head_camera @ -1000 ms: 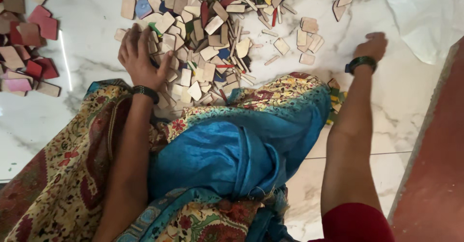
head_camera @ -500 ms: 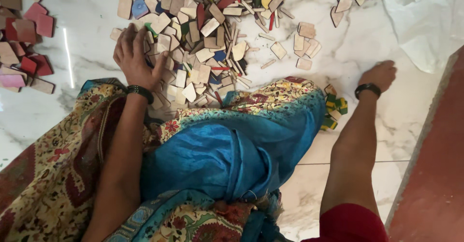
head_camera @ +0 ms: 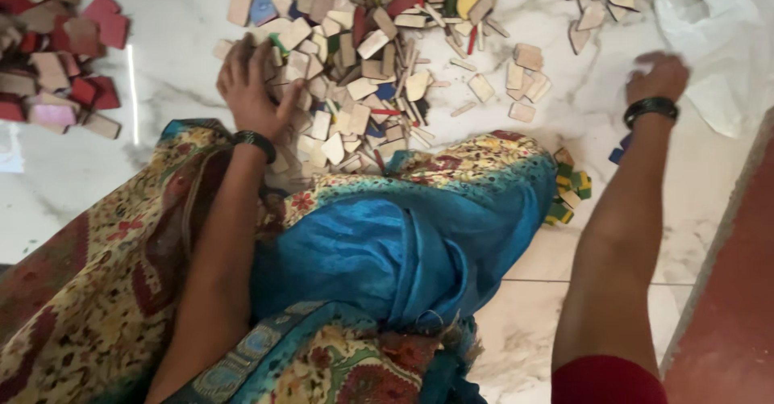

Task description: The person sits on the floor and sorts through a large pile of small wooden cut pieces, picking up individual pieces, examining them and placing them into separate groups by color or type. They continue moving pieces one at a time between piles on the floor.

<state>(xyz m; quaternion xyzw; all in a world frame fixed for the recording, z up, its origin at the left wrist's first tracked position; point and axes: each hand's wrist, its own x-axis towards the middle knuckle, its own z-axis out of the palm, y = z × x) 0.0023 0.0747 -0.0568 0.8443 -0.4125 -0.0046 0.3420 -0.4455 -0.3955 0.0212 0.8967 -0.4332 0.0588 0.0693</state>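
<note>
A big heap of flat wooden pieces (head_camera: 379, 57), mostly bare wood with a few red, blue, yellow and green ones, lies on the white marble floor in front of me. My left hand (head_camera: 251, 89), a dark band on its wrist, rests palm down on the heap's left edge with the fingers spread over the pieces. My right hand (head_camera: 659, 75), wearing a black wristband, is blurred and sits low over the floor right of the heap, beside a white plastic bag (head_camera: 717, 41). Whether it holds anything is unclear.
A separate heap of red and pink pieces (head_camera: 56, 73) lies at the far left. Blue and patterned cloth (head_camera: 403, 243) covers my lap. Small green and yellow pieces (head_camera: 568, 194) sit by my knee. A red floor strip (head_camera: 726, 331) runs along the right.
My right hand dipped toward me along the floor, then swung back out and to the right, ending next to the white bag. My left hand stayed on the heap, fingers drawn in slightly.
</note>
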